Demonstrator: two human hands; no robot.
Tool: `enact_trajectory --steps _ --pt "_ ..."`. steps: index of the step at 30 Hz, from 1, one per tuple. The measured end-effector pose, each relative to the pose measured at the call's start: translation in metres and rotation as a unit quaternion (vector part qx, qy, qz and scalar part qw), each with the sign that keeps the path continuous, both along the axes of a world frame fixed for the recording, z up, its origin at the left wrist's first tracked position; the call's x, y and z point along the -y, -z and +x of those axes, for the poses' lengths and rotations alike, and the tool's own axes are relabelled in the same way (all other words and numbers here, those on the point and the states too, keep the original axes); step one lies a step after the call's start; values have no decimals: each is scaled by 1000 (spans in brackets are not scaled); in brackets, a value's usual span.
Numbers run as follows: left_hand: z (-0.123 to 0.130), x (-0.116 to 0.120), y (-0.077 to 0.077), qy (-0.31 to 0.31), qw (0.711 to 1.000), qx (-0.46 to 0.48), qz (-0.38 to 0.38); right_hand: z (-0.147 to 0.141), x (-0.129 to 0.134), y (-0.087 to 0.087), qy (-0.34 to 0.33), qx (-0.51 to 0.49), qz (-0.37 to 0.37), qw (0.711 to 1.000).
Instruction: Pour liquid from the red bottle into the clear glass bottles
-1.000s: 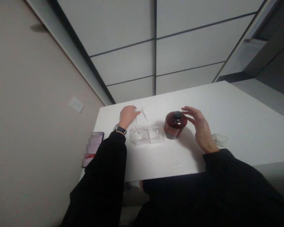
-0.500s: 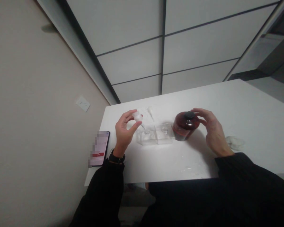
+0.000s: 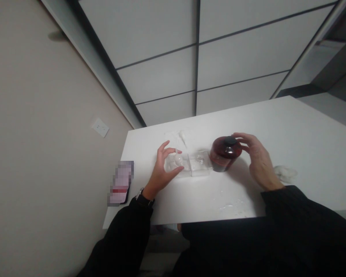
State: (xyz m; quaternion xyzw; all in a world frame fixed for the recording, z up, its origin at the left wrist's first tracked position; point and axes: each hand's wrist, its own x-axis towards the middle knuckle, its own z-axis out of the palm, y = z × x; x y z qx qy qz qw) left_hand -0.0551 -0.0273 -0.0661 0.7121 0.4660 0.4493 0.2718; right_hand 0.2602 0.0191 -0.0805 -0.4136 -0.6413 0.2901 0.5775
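Note:
A clear plastic box [image 3: 200,172] with two compartments stands on the white table. In its left compartment is a small white bottle [image 3: 178,159] with a thin tip. Around that bottle my left hand [image 3: 165,169] has its thumb and fingers spread apart, with a gap to the bottle. Right of the box stands a dark red bottle [image 3: 223,156] with a black cap [image 3: 230,141]. My right hand [image 3: 256,159] rests its fingers against the right side of this bottle near the cap. Behind the box lies a small white dropper-like item [image 3: 183,137].
A phone [image 3: 122,182] lies near the table's left edge, beside the wall. Crumpled white material [image 3: 285,174] is behind my right wrist. Small wet spots [image 3: 230,206] mark the table [image 3: 190,204] near its front edge.
My left hand has moved right and down to the box and has opened. The small white bottle went from its fingers into the left compartment. My right hand has stayed at the red bottle.

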Motion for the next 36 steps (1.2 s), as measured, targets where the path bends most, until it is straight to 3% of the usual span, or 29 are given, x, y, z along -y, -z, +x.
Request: enact_trajectory --steps 4,9,15,21,26,30,36 --pt "1 -1 10 49 995 45 -72 2 0 0 -1 1 -4 1000" --pt "2 -2 5 78 992 23 -96 4 2 -2 -7 -3 -12 1000" --pt "2 -4 7 48 993 40 -101 7 3 -4 -8 13 -15 1000" --pt "1 -4 6 63 992 17 -108 8 3 -5 -6 21 -14 1000" --pt "2 -3 4 40 992 27 -117 7 4 -6 -3 33 -8 999" --pt "3 -2 1 65 991 20 -113 8 4 -6 -3 47 -7 999" --pt "3 -3 4 42 992 34 -114 7 3 -6 2 54 4 999"
